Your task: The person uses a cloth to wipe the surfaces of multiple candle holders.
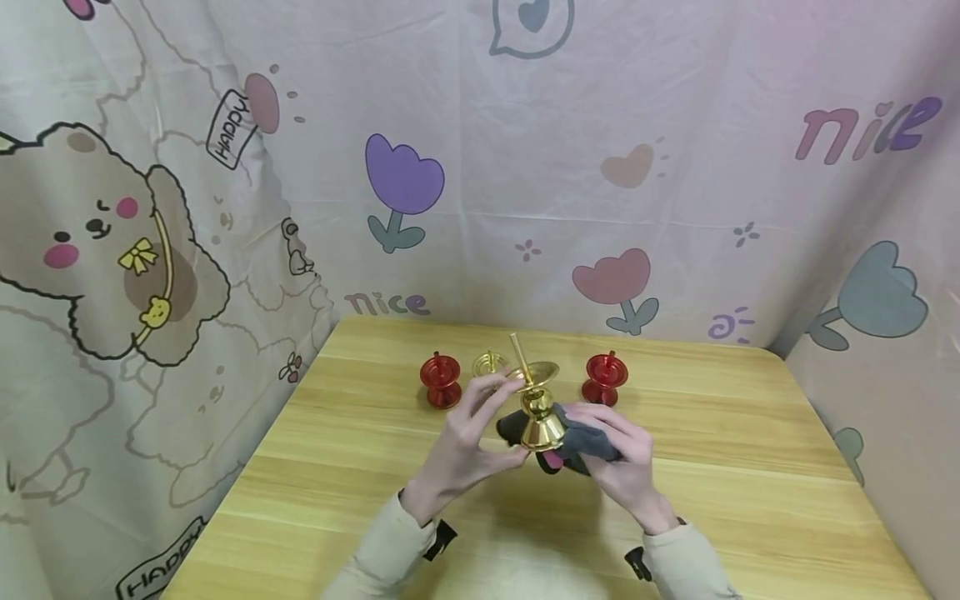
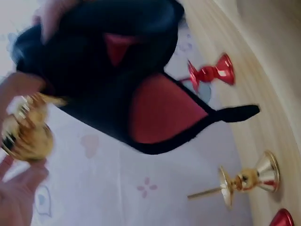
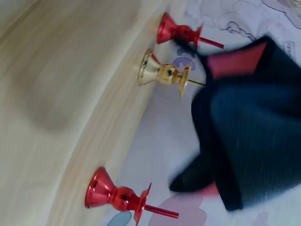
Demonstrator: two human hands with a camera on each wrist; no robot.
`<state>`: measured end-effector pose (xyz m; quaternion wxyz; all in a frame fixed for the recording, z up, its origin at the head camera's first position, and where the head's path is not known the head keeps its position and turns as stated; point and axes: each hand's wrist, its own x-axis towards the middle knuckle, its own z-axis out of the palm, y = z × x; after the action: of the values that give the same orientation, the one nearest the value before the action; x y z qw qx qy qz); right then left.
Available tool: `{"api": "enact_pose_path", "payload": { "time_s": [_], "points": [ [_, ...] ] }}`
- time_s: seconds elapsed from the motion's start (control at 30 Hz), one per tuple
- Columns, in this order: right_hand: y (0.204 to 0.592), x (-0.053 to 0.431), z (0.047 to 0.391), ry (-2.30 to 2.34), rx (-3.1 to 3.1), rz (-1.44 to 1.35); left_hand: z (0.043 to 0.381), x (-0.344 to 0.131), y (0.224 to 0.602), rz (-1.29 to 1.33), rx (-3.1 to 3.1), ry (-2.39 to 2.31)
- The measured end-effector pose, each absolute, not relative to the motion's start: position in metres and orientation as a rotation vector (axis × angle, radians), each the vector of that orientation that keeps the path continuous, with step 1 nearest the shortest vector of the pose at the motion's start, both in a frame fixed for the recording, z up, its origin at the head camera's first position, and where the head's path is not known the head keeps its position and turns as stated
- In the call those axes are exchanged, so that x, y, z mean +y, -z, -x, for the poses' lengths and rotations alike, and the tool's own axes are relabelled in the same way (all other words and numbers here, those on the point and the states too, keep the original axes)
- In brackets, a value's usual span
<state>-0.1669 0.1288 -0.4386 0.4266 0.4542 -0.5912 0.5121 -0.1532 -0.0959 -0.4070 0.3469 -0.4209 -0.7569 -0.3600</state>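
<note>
Above the table, my left hand [image 1: 467, 437] grips a shiny gold candle holder [image 1: 542, 423] between thumb and fingers. The holder is tilted, with its flared base low and its dish and thin spike upward. My right hand [image 1: 628, 463] holds a dark grey-black cloth [image 1: 588, 440] against the right side of the holder. Red-pink patches and a black edging show on the cloth [image 2: 169, 110] in the left wrist view. There, only a blurred part of the gripped holder [image 2: 34, 139] appears at the left edge. The cloth hides the right fingertips.
Behind the hands stand a red candle holder [image 1: 441, 382] on the left, another red one [image 1: 604, 380] on the right and a second gold one [image 1: 489, 363] between them. The wooden table [image 1: 750, 467] meets patterned fabric walls [image 1: 517, 167] at its back.
</note>
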Motion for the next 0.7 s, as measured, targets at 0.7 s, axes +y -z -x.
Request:
{"api": "enact_pose_path", "payload": {
  "time_s": [0.7],
  "points": [
    [0.444,0.118,0.171,-0.979,-1.480,-0.986,0.142,-0.085,0.408,0.884,-2.107,0.707]
  ]
}}
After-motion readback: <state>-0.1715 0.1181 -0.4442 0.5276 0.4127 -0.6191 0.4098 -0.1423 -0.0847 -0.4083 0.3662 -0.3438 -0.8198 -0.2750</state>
